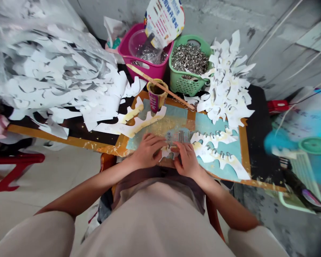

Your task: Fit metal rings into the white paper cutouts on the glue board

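Head view: the left hand point(148, 151) and right hand point(187, 160) pinch a small white paper cutout point(166, 153) between their fingertips, close together at the near edge of the bench point(244, 157). Ringed paper cutouts point(216, 144) lie just to the right on a blue mat point(208, 123); farther off stand a smeared cup point(157, 96) with a wooden stick point(160, 85) across it and a green basket of metal rings point(189, 67).

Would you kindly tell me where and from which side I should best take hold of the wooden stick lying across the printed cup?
Take the wooden stick near its lower right end, coming down from above. It slants across the printed cup up toward the pink basket, so that end lies low by the board, clear of the cup and nearest the right hand.
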Demonstrator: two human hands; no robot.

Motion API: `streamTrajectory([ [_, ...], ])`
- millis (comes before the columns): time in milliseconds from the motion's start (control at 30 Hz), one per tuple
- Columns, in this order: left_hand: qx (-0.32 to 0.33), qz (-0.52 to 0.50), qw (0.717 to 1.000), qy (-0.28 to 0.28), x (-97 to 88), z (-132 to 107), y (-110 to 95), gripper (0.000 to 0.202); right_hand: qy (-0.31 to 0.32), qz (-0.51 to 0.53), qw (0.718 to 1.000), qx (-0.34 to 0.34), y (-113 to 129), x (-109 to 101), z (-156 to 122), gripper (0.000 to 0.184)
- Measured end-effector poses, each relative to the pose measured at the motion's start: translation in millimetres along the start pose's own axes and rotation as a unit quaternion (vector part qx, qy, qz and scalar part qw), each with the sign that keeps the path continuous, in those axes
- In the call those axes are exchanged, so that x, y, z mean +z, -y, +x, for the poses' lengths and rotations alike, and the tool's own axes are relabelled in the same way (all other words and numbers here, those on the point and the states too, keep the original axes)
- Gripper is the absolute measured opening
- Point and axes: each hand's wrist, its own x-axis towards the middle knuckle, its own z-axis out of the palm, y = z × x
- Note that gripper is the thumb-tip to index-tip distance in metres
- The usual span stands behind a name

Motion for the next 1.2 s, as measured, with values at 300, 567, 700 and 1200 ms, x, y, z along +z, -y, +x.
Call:
streamTrajectory([
  [300,0.170,0.046,0.977,0.117,0.9,30.6,21.3,0.015,-0.011,-0.028,0.999,0.019,-0.1,5.4,-2.7,0.070],
  [567,0.122,0.043,0.991,0.021,11.4,-2.9,19.6,0.012,0.017,-0.062,0.998,0.020,3.7,2.5,-4.8,0.051],
  [700,0.089,0.079,0.992,0.052,7.1,-9.4,8.2,0.017,0.062,-0.103,0.993,0.006,4.6,2.7,-7.5,0.037],
  [1200,0.068,0.133,0.986,0.080,7.1,-29.6,-12.4,0.035,-0.117,-0.065,0.986,0.102,2.1,-12.7,20.5,0.022],
])
